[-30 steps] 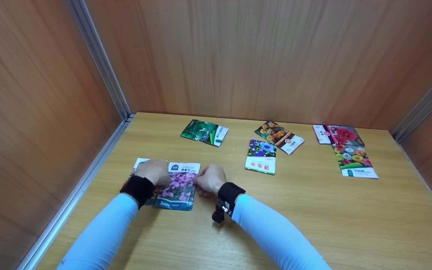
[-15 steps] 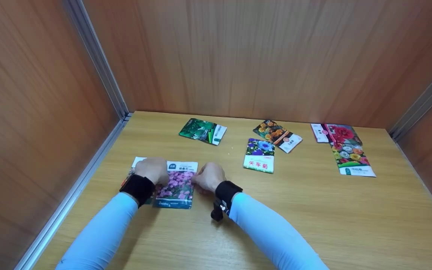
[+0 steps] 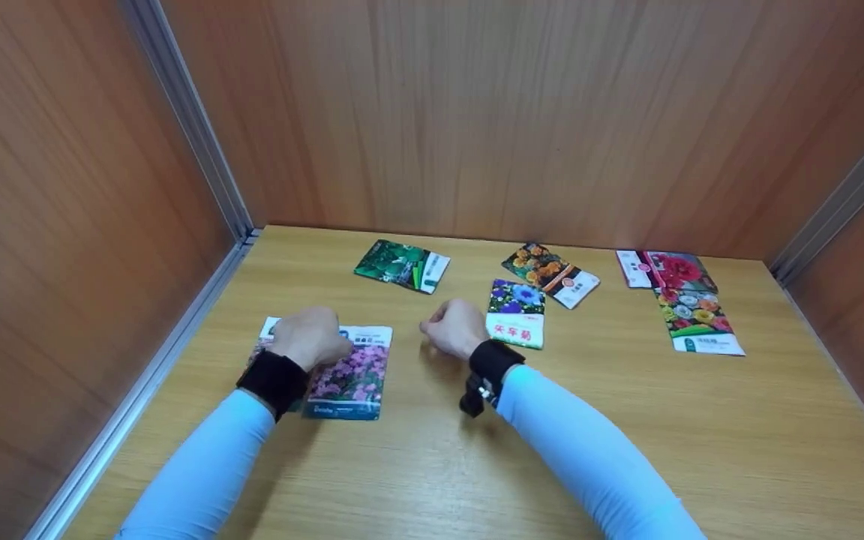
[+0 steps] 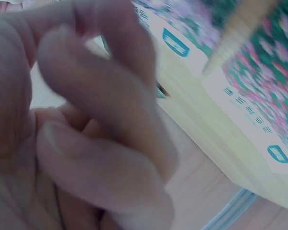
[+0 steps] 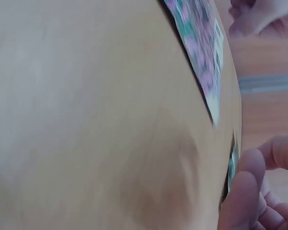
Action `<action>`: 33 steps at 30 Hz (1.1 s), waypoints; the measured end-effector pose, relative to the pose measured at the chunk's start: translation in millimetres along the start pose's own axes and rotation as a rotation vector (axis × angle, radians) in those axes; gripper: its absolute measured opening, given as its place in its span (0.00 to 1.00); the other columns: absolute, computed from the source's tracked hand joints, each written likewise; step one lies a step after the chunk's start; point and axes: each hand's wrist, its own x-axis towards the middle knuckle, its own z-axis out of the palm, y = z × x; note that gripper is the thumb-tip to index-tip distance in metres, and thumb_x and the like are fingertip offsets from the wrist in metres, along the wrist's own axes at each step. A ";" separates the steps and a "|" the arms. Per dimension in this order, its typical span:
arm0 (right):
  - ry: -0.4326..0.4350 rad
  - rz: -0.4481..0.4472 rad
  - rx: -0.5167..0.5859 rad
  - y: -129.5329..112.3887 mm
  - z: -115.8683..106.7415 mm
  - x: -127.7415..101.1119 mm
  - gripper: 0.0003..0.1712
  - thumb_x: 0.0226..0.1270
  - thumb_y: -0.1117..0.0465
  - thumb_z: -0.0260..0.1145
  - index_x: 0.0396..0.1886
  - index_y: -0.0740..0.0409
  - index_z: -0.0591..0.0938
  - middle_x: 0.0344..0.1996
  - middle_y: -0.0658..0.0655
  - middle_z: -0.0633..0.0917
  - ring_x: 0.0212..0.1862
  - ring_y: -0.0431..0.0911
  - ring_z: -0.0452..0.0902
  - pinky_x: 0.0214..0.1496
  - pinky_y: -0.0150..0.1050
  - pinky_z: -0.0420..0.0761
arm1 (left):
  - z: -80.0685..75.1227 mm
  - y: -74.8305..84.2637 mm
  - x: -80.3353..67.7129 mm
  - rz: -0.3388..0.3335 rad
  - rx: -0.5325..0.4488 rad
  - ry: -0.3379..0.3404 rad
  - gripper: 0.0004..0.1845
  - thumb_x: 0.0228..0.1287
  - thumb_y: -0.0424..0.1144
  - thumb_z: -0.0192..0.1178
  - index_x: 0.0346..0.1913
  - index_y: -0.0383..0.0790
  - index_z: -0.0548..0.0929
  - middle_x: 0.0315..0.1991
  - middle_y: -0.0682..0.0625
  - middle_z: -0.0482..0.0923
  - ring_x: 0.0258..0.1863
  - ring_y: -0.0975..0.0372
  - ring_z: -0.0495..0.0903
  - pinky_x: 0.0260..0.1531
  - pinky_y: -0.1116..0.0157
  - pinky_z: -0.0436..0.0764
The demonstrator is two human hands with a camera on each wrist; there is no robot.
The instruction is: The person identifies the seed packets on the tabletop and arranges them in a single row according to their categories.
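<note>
Two flower seed packets lie side by side at the left of the table in the head view. The right one, a pink-flower packet (image 3: pixel 358 373), shows a white top band; its neighbour (image 4: pixel 273 81) is mostly hidden in the head view. Over both hovers my left hand (image 3: pixel 309 339), its fingers loosely bent and nothing between them in the left wrist view. My right hand (image 3: pixel 456 328) is above the table, between the pink-flower packet and a blue-flower packet (image 3: pixel 514 331). Its fingers are loosely bent too, with nothing held.
Behind lie a green-leaf packet (image 3: pixel 394 262) and an orange-flower packet (image 3: pixel 544 270). Farther right, a red-flower packet (image 3: pixel 678 270) touches a mixed-flower packet (image 3: pixel 704 324). Wood-grain panels (image 3: pixel 492 112) enclose the table (image 3: pixel 589 435) at the back and sides.
My right hand has left the pink-flower packet's right edge and moved right and away from me. The left hand has shifted slightly above the packets, which stay in place.
</note>
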 end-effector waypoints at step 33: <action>0.141 0.009 -0.146 34.7 -43.2 11.1 0.20 0.72 0.44 0.79 0.50 0.54 0.87 0.48 0.57 0.87 0.47 0.50 0.81 0.46 0.40 0.76 | 17.5 127.5 73.3 0.191 0.021 -0.183 0.43 0.80 0.74 0.56 0.72 0.38 0.82 0.70 0.38 0.81 0.68 0.46 0.79 0.66 0.49 0.83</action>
